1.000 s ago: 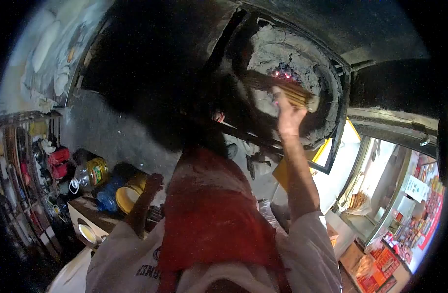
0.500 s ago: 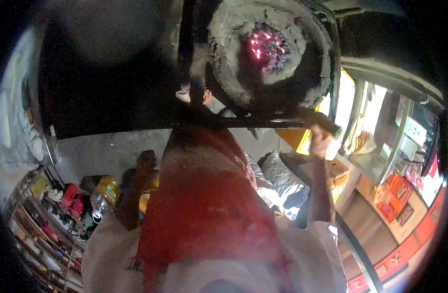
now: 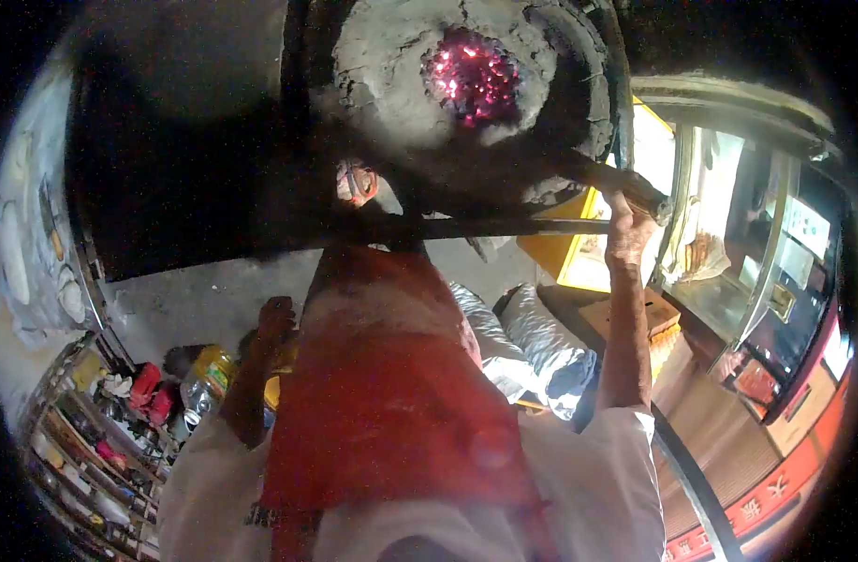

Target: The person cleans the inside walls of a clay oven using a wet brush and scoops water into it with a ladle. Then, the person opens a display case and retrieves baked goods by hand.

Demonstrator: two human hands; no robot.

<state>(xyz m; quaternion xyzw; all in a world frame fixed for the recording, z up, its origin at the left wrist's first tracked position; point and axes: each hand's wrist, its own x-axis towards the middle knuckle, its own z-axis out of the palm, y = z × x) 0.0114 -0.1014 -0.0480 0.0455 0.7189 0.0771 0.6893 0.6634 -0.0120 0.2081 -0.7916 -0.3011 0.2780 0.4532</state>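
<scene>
My right hand [image 3: 630, 232] is closed around the end of a thick dark handle [image 3: 646, 195], which looks like wood. The handle runs up and left across the front of the stove, and its far end is lost in shadow. Beyond it, glowing coals [image 3: 474, 80] lie in the round opening of a cracked clay stove [image 3: 377, 70]. My left hand [image 3: 277, 320] hangs low beside the red apron [image 3: 391, 375], away from the stove. Shadow blurs its fingers.
A dark bar [image 3: 522, 227] crosses the stove's front. Silvery sacks [image 3: 541, 337] and a cardboard box [image 3: 649, 317] stand on the floor at right, near a glass window [image 3: 719, 197]. At left, a plastic bottle [image 3: 204, 384] sits beside a cluttered rack [image 3: 92, 450].
The stove has shifted left and slightly up in view, and more red coals show. My right hand and the handle sit slightly higher and farther right. My left hand stays low.
</scene>
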